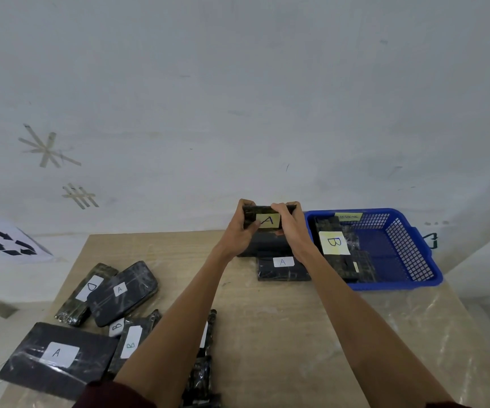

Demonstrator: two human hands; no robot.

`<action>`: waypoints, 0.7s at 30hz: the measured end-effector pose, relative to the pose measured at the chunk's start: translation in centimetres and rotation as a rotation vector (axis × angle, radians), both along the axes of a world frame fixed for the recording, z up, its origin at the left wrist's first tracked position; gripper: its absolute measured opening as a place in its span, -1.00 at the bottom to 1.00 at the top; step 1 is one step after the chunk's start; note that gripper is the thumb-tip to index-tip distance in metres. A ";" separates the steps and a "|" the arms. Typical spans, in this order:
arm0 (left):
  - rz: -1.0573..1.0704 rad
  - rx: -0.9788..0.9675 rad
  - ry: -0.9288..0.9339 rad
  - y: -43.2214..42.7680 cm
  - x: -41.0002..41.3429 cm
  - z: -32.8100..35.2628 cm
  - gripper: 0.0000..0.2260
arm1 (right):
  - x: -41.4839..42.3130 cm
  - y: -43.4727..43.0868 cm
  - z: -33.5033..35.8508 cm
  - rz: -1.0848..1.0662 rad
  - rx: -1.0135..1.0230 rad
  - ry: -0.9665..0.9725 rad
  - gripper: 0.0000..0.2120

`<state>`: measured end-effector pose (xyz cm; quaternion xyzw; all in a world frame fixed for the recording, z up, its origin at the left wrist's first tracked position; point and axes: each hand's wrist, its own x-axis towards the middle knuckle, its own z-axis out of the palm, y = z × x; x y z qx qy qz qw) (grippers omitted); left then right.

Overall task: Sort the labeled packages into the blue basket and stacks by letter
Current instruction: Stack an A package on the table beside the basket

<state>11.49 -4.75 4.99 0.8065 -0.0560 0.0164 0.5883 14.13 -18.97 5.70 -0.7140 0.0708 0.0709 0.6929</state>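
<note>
Both hands hold a dark wrapped package with a yellow A label (268, 221) at the far edge of the table. My left hand (243, 228) grips its left end and my right hand (289, 223) grips its right end. It is raised above a dark stack (267, 245); in front of that lies another package with a white A label (282, 267). The blue basket (399, 251) stands to the right with several packages, one with a yellow B label (333, 242).
At the near left lie several loose packages: a large A package (58, 353), a rounded A package (121, 291), a D package (86, 291) and a B package (133, 340). More dark packages (204, 366) lie between my forearms. A white wall rises just behind the table (282, 334).
</note>
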 end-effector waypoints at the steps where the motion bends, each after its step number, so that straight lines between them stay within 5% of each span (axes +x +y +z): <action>1: -0.009 -0.003 0.000 0.0 0.0 0.1 -0.79 | 0.0 0.0 0.0 -0.005 0.002 0.001 -0.74; 15: -0.007 -0.018 0.003 -0.1 0.6 -0.3 -0.79 | 0.0 -0.5 0.6 0.015 0.023 0.027 -0.72; 21: 0.016 0.040 -0.018 0.9 0.7 -1.2 -0.80 | 1.0 -2.1 1.0 0.109 -0.094 0.423 -0.28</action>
